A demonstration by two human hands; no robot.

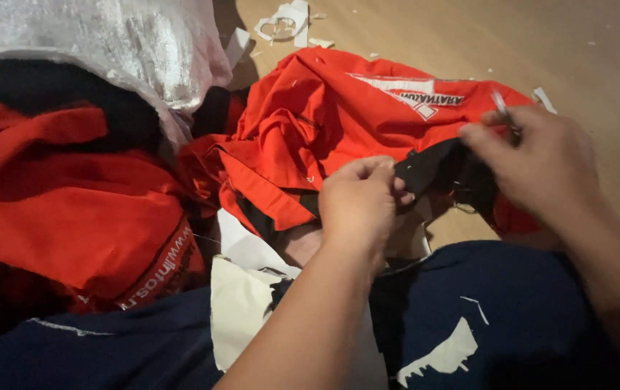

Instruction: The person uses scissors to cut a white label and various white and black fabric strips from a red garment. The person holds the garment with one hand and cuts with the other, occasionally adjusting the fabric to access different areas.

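Your left hand [359, 198] pinches the black patch [436, 170] on the limp, light red shirt [324, 115] over your lap, your right hand [534, 159] closed on a thin tool [501, 107]; pinch near the seam.

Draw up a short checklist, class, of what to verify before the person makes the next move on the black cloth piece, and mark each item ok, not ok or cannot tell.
1. Left hand pinches the edge of the black cloth piece: ok.
2. Right hand holds a thin metal tool: ok; what kind of tool, cannot tell.
3. Tool tip points away from the left hand's fingers: cannot tell, the tip is hidden.
4. Black cloth pulled taut between both hands: cannot tell.
5. Red garment lies spread on the floor under the work: ok.
6. Floor free of scraps: not ok, white scraps lie about.
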